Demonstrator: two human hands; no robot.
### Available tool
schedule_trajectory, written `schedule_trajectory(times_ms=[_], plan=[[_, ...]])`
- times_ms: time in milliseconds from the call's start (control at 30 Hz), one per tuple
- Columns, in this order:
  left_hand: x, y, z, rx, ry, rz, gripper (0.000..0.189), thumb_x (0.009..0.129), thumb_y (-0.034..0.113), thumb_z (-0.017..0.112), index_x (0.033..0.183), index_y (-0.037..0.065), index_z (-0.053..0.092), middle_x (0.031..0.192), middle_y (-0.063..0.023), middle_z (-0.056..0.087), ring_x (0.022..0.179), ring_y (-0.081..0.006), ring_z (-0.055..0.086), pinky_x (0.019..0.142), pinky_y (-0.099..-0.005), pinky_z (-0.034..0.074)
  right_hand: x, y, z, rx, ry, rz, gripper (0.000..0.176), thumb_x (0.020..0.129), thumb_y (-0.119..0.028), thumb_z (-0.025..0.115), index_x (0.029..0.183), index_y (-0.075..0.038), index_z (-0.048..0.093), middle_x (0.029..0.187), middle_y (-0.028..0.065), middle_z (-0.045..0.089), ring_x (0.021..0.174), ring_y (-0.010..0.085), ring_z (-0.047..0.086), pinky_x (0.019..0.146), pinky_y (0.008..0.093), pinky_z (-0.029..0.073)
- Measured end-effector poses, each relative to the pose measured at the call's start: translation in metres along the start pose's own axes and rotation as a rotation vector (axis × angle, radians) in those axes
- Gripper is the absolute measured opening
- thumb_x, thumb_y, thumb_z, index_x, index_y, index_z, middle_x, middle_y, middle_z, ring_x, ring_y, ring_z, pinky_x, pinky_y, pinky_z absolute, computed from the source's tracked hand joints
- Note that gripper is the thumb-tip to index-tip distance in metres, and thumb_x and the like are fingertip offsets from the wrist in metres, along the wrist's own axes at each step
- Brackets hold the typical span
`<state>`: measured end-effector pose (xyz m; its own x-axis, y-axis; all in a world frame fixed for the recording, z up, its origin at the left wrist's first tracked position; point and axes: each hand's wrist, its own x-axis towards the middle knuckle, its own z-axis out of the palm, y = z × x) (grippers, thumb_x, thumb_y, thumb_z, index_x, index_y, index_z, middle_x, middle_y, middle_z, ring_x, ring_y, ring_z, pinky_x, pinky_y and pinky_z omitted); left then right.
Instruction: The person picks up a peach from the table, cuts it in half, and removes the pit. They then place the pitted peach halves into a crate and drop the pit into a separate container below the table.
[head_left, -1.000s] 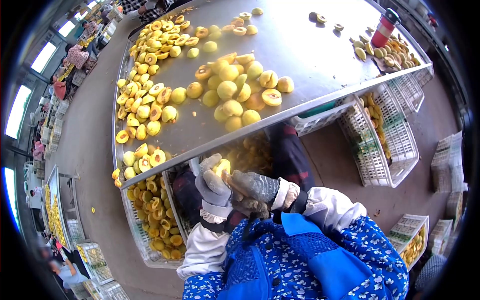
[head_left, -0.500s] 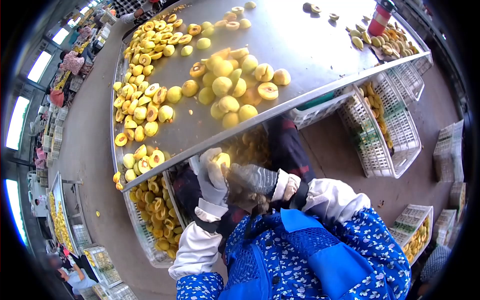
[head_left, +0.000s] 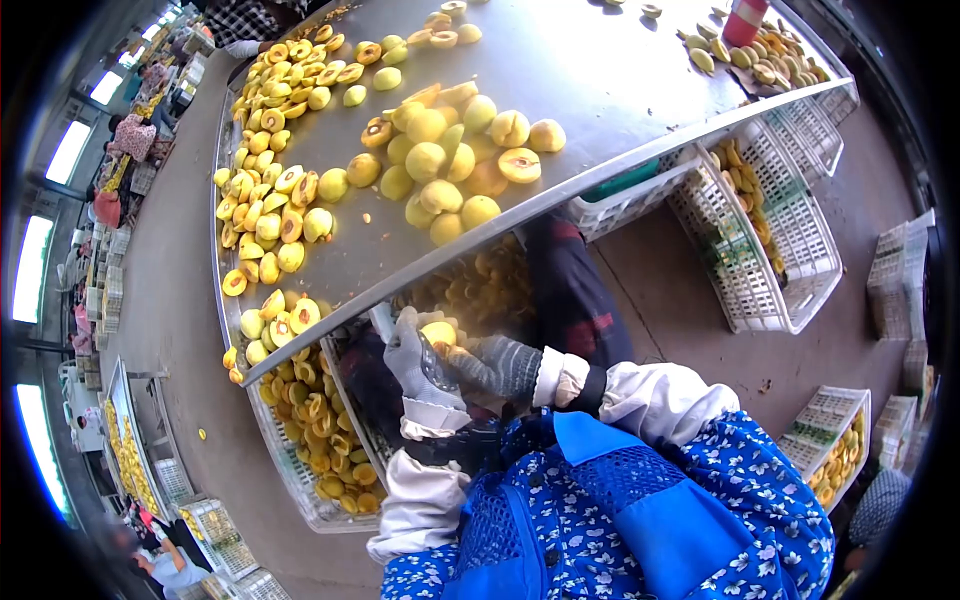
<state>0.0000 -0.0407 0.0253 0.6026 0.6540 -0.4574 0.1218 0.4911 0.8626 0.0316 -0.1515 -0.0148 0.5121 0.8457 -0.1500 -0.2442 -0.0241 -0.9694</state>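
The left hand (head_left: 420, 362) clenches a fruit (head_left: 438, 332) just below the tabletop (head_left: 600, 85) rim above the fingers; the right hand (head_left: 500, 368) curls closed against its right side, seemingly splitting it. Parting the halves would call for a firm hold and a steady twist

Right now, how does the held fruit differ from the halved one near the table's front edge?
The held fruit sits between the left hand and right hand; the halved fruit lies free on the table. The held fruit is half hidden; the halved fruit shows its cut face. Both are yellow.
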Motion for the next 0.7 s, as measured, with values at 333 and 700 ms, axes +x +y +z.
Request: schedule_trajectory(times_ms=[333, 700], plan=[[0.005, -0.029, -0.004, 0.019, 0.023, 0.304, 0.032, 0.09, 0.028, 0.053, 0.075, 0.0, 0.06, 0.065, -0.0106, 0.061, 0.05, -0.0155, 0.057, 0.049, -0.0257, 0.047, -0.016, -0.014, -0.007, -0.058, -0.029, 0.129, 0.037, 0.096, -0.032, 0.044, 0.104, 0.0, 0.061, 0.086, 0.0181, 0.066, 0.08, 0.0218, 0.061, 0.073, 0.0329, 0.046], [0.002, -0.03, -0.013, -0.301, 0.032, -0.134, 0.037, 0.086, 0.037, 0.054, 0.086, 0.001, 0.059, 0.071, -0.0149, 0.063, 0.059, -0.0246, 0.061, 0.053, -0.0303, 0.051, -0.017, -0.016, -0.005, -0.809, 0.075, 0.039, 0.042, 0.088, -0.041, 0.047, 0.101, -0.002, 0.053, 0.067, 0.0193, 0.061, 0.059, 0.0369, 0.059, 0.049, 0.0457, 0.044]])
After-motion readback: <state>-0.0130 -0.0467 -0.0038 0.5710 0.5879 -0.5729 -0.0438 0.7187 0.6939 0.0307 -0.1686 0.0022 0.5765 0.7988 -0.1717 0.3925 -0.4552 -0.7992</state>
